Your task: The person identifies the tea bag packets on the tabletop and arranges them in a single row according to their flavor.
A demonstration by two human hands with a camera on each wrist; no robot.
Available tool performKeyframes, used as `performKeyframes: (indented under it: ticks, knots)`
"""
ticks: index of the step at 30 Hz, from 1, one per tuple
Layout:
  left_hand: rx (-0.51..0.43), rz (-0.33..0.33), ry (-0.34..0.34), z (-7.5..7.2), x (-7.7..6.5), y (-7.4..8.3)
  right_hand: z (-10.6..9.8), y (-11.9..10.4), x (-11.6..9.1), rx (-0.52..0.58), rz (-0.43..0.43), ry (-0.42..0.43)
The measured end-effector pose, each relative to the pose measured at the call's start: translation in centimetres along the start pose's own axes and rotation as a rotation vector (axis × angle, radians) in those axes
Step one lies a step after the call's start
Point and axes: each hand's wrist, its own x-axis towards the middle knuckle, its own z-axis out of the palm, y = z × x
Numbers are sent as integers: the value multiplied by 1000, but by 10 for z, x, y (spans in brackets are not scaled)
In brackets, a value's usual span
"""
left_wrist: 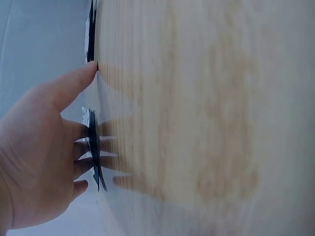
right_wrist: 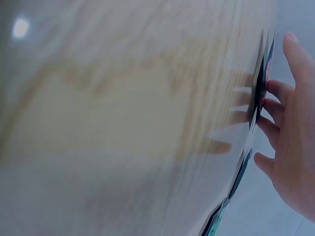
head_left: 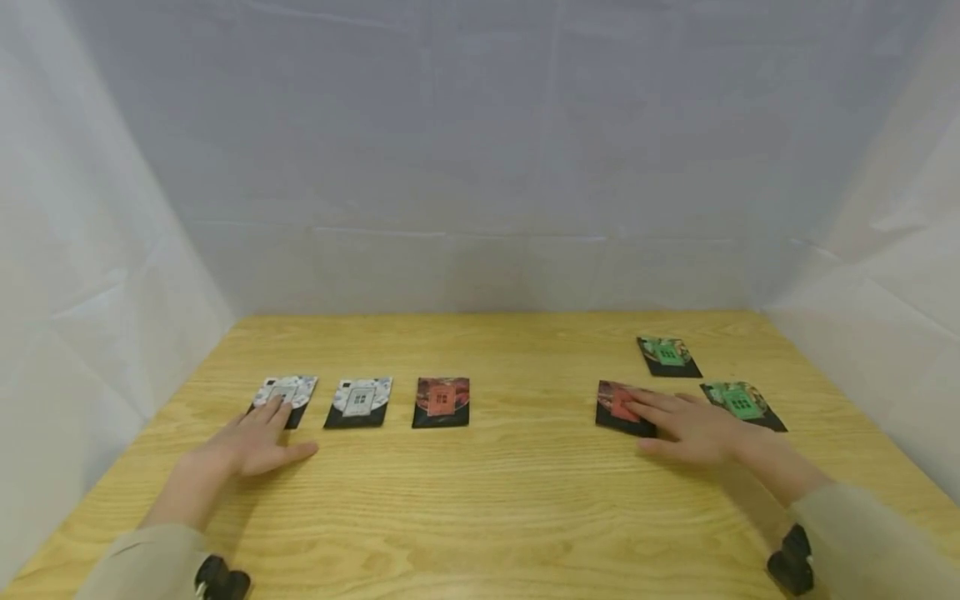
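Six-sided detail aside, flat packets with black lower ends lie on the wooden table. My left hand (head_left: 255, 442) rests its extended fingers on the leftmost white packet (head_left: 300, 392), thumb spread to the side. In the left wrist view that packet (left_wrist: 93, 147) shows edge-on beneath the fingers. On the right, my right hand (head_left: 697, 429) touches a red packet (head_left: 613, 408) with outstretched fingertips; the packet (right_wrist: 258, 88) appears edge-on in the right wrist view. Partly behind this hand lies a green packet (head_left: 742, 402).
A second white packet (head_left: 358, 402) and another red packet (head_left: 441, 402) lie between the hands. Farther back at right is another green packet (head_left: 667, 357). Pale sheeting (head_left: 480, 167) hangs behind and beside the wooden table (head_left: 465, 517).
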Motion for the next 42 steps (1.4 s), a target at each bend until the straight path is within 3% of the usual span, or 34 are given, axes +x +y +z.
performKeyframes:
  ticks: [7,22,42]
  knots:
    - [-7,-4,-15,1,-1,0,1,-7,11,4,-63,4]
    - [-2,-8,-6,3,1,-1,1,-19,38,13,-80,-64]
    - [-5,-3,5,0,0,0,-2,-40,67,-44,-125,-81]
